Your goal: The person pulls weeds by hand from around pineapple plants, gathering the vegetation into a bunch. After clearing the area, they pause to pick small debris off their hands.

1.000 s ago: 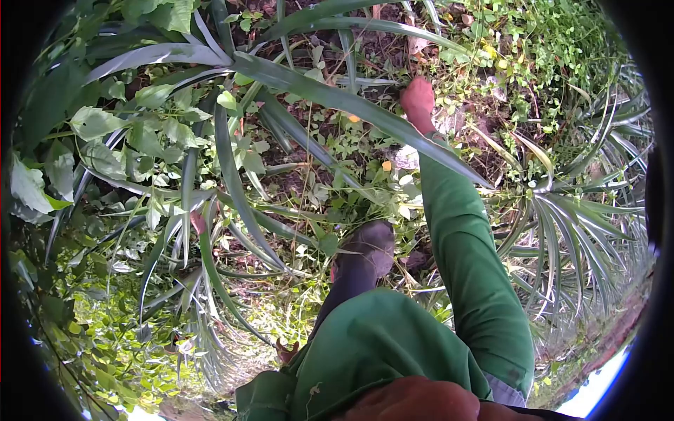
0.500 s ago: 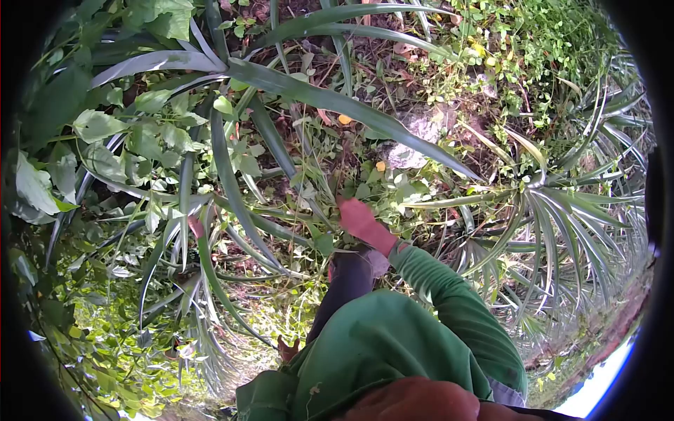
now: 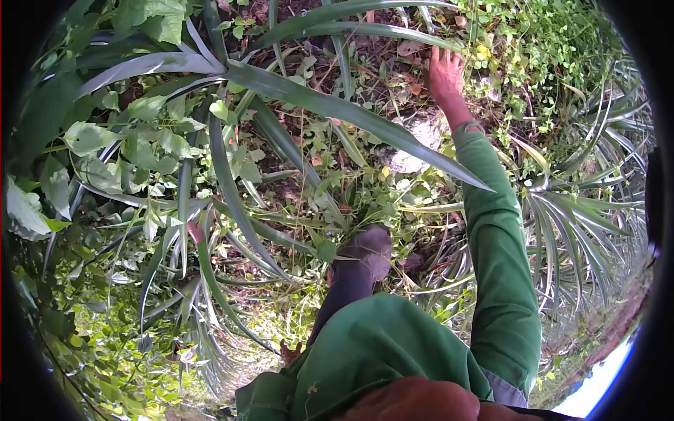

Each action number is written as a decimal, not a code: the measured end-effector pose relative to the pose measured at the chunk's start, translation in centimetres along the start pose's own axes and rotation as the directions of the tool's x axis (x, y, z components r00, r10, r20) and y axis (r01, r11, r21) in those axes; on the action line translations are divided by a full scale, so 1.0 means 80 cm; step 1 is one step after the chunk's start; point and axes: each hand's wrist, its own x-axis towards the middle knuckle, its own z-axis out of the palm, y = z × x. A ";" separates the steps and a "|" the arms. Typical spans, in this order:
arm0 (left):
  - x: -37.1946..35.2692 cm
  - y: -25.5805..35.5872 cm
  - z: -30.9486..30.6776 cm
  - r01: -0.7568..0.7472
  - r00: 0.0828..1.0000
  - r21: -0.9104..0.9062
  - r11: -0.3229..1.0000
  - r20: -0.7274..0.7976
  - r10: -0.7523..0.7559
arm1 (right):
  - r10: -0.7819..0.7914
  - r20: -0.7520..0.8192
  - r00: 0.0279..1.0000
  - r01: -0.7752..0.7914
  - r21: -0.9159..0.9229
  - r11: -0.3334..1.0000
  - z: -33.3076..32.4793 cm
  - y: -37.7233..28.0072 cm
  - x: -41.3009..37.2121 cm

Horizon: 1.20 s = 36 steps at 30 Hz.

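My right hand (image 3: 446, 76) reaches far out at the upper right, its fingers stretched and a little apart. Nothing shows in it. The fingertips are at the tip of a long green strap-like leaf (image 3: 393, 31), over low weeds (image 3: 491, 52). Only part of my left hand (image 3: 290, 352) shows, low beside the green shirt, with fingers spread and no object in them. Between the hands stands my booted foot (image 3: 368, 252) among weeds, below the long arching leaf (image 3: 337, 109) of a spiky pineapple-like plant.
Another spiky plant (image 3: 540, 193) spreads its narrow leaves at the right. Broad-leaved weeds (image 3: 91, 133) crowd the left side. A pale, sunlit stone-like patch (image 3: 414, 144) lies in the middle. More long leaves (image 3: 203, 259) arch at lower left.
My right hand has moved from the weeds in front of the foot, where its fingers were closed, up and right, and its fingers are now stretched out. My left hand has barely moved.
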 end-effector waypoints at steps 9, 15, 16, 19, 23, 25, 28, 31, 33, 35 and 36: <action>0.005 0.020 -0.008 0.070 0.997 0.020 0.997 0.013 -0.070 | 0.248 -0.042 0.968 -0.249 -0.010 0.969 0.034 0.120 0.118; 0.013 0.031 -0.010 0.124 0.991 0.027 0.992 0.044 -0.125 | 0.321 0.006 0.947 -0.320 0.113 0.941 0.054 0.140 0.128; 0.014 0.032 -0.010 0.124 0.991 0.029 0.992 0.052 -0.126 | 0.325 0.009 0.946 -0.324 0.114 0.939 0.053 0.143 0.130; 0.021 0.034 -0.012 0.130 0.989 0.031 0.991 0.063 -0.132 | 0.200 0.098 0.975 -0.206 0.058 0.977 0.054 0.153 0.137; 0.026 0.033 -0.013 0.138 0.987 0.025 0.990 0.079 -0.139 | 0.140 -0.278 0.950 -0.117 0.099 0.988 0.116 0.165 0.128; 0.028 0.033 -0.015 0.140 0.986 0.019 0.990 0.085 -0.141 | 0.146 -0.294 0.945 -0.115 0.119 0.986 0.135 0.168 0.125; 0.029 0.029 -0.017 0.153 0.983 0.013 0.988 0.097 -0.154 | 0.259 0.008 0.966 -0.257 0.142 0.956 0.090 0.153 0.130; 0.031 0.029 -0.017 0.160 0.981 0.009 0.987 0.106 -0.160 | 0.483 -0.029 0.875 -0.449 0.320 0.834 0.100 0.153 0.146; 0.033 0.030 -0.019 0.168 0.980 0.002 0.986 0.108 -0.167 | 0.435 0.038 0.899 -0.430 0.260 0.865 0.104 0.165 0.151; 0.033 0.031 -0.020 0.174 0.978 -0.002 0.985 0.115 -0.172 | 0.345 0.173 0.923 -0.370 0.138 0.919 0.107 0.179 0.156; 0.033 0.031 -0.020 0.178 0.978 -0.004 0.984 0.113 -0.177 | 0.345 0.174 0.922 -0.370 0.138 0.919 0.108 0.179 0.155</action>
